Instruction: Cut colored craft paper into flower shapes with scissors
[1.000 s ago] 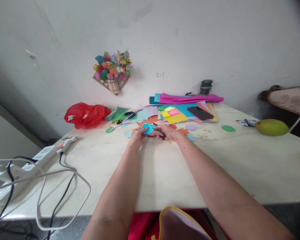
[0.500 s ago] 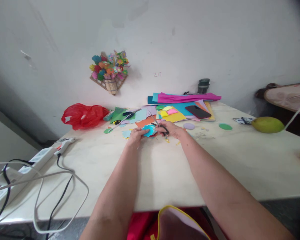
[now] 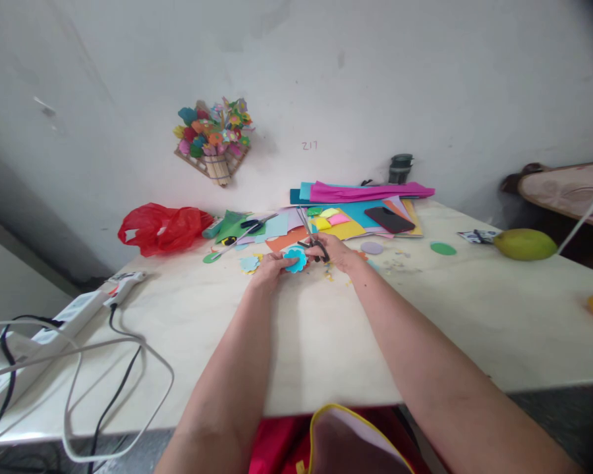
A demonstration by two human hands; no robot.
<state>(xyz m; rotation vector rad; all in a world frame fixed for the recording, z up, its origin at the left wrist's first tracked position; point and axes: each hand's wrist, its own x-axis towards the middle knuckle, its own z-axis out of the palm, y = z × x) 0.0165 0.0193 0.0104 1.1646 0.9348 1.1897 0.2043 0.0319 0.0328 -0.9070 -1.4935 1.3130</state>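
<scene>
A: Left end first. What lies by you?
B: A red plastic bag (image 3: 161,230), far left. Right of it, a green sheet (image 3: 230,224), with a spare pair of scissors (image 3: 250,226) overlapping it. Nearer, light-blue cut-outs (image 3: 250,264) lie just left of your left hand (image 3: 271,266).
A: Finger state, left?
B: Narrow. You pinch the left side of a blue scalloped paper (image 3: 294,260), thumb on top. It sits between your hands, above the table's far half.
A: Right?
B: Your right hand (image 3: 335,252) is closed round black-handled scissors (image 3: 321,250); blades point far, apparently off the paper. Blade gap: cannot tell for certain.
A: Beyond that?
B: A dark phone (image 3: 389,220) on stacked sheets, then a lilac disc (image 3: 371,247) nearer you and a green disc (image 3: 443,249) farther right.
A: Step in hand?
B: Judgement: you are trimming petal edges, between snips; outline looks nearly complete.
A: Next move calls for?
B: Presumably your left fingers turning the paper, blades brought to any rough edge, fingertips clear.
</scene>
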